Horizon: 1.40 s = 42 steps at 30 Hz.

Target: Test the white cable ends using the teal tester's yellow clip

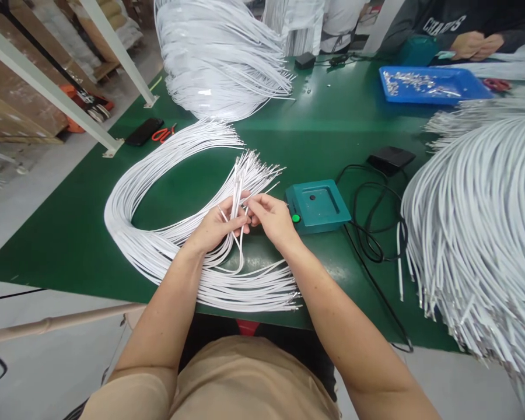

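slim white cables [121, 217] with metallic tips are curving in a loose loop across the green table [61, 239]. the left hand [216, 226] is gripping a few strands, thumb folded over them; the right hand [272, 217] is pinching at one beside it, fingertips nearly together. a co-worker's dark top [507, 18] is showing pale lettering starting "cha".

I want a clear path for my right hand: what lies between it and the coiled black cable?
The teal box with its green button lies between your right hand and the coiled black cable, as the head view shows.
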Motion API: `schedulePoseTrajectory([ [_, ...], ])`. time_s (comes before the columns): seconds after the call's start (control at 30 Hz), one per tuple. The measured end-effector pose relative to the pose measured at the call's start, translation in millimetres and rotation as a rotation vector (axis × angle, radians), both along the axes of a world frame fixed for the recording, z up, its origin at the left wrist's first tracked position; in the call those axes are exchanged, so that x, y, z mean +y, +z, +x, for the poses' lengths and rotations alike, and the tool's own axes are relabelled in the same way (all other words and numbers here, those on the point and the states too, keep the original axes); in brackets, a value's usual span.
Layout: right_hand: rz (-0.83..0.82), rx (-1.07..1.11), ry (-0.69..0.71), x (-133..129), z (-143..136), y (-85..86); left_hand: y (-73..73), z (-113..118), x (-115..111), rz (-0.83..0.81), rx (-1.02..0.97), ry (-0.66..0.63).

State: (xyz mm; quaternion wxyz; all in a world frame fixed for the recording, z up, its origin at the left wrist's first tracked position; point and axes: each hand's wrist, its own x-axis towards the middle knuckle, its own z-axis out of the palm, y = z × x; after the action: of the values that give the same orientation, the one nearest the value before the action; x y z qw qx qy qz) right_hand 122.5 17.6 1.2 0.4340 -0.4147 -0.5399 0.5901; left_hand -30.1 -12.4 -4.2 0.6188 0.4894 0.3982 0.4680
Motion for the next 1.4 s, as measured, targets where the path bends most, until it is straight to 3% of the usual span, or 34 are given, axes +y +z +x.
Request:
schedulePoseTrajectory([
  [0.13,0.018,-0.053,-0.014,-1,4,3.0,-2.5,-2,0,-0.001,0.016,0.001],
  [0.3,0.095,-0.344,-0.076,-5,10,9.4,-2.6,-3,1,0.003,0.028,0.002],
  [0.4,0.175,-0.358,-0.075,-7,9,10.8,-1.1,-2,0,-0.007,0.035,0.015],
  [0.47,0.297,-0.406,-0.03,-8,7,9.7,0.6,-2,0,-0.027,0.025,0.018],
  [0.57,0.546,-0.676,0.028,-9,8,7.8,3.1,-2,-1,-0.098,-0.002,0.022],
  [0.73,0.893,-1.096,-0.008,-4,21,12.1,-0.4,-5,2,-0.172,0.022,0.066],
  [0.9,0.891,-1.265,0.072,7,32,16.8,-9.1,-6,4,-0.15,0.11,0.084],
  [1.4,0.895,-1.237,0.086,14,34,17.0,-7.6,9,6,-0.213,0.257,0.19],
])
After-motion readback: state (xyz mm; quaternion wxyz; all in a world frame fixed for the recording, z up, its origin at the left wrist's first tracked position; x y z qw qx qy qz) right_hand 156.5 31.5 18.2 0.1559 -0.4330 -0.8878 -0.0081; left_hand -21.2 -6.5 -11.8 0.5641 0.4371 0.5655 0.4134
